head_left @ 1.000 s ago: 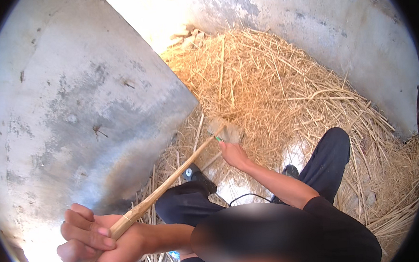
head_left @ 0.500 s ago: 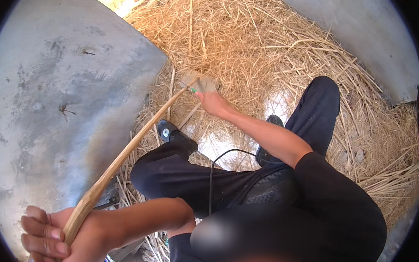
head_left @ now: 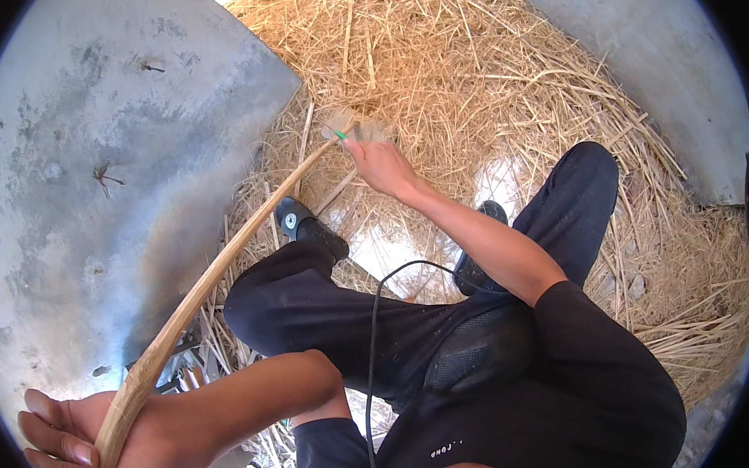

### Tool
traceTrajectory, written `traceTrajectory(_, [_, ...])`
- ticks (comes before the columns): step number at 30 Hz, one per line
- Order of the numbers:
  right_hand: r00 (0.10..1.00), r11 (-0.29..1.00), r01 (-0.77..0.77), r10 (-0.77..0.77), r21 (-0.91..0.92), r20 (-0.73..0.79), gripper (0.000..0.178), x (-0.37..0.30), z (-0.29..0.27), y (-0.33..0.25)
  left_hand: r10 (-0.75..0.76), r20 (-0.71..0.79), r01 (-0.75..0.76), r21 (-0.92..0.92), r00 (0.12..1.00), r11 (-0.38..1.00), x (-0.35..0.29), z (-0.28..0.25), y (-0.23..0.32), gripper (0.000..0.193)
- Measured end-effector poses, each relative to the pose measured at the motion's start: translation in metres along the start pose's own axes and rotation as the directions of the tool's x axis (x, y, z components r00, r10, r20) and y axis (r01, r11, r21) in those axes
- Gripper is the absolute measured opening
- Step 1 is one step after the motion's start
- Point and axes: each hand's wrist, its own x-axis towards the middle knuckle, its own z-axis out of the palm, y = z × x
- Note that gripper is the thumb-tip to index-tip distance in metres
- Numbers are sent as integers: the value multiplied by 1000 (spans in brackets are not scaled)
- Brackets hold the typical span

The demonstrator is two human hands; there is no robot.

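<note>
A long, peeled wooden stick (head_left: pixel 214 274) runs slantwise from the lower left up to the middle, thick near me and thin at its far end. Around the thick end, my left hand (head_left: pixel 104 439) is closed, palm up, with the fingers curled. My right hand (head_left: pixel 379 163) reaches out to the thin end with its fingers closed. A small green piece (head_left: pixel 339 135) shows at its fingertips, across the stick. Beside those fingers is a blurred greyish patch (head_left: pixel 373 132); what the right hand grips is too small and smeared to name.
Loose straw and shavings (head_left: pixel 467 65) cover the floor ahead and to the right. A grey sheet-like slab (head_left: pixel 129 146) stands at left, another grey surface (head_left: pixel 638 55) at upper right. My bent legs (head_left: pixel 311 315) lie below the stick, and a black cable (head_left: pixel 378 298) crosses my lap.
My left hand and the stick's thick end have shifted slightly left. My right hand has moved a little up along the thin end, and the green piece shows more clearly.
</note>
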Motion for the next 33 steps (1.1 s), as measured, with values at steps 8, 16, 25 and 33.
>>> traceTrajectory(8, [1000, 997, -28, 29, -72, 8, 45, -5, 16, 34, 7, -61, -4, 53, 998, 999, -7, 16, 4, 33])
traceTrajectory(16, [995, 985, 86, -78, 148, -54, 42, -10, -12, -17, 23, 112, -2, -185, 993, 983, 10, -25, -11, 32])
traceTrajectory(25, [988, 965, -144, 153, 219, -23, 46, 1, 25, 40, 261, 526, -577, 796, 809, 183, -9, -21, -1, 50])
traceTrajectory(33, [963, 994, 42, -13, 100, -270, 43, 12, 61, 51, 26, -196, 38, 318, 980, 947, -5, 10, 3, 23])
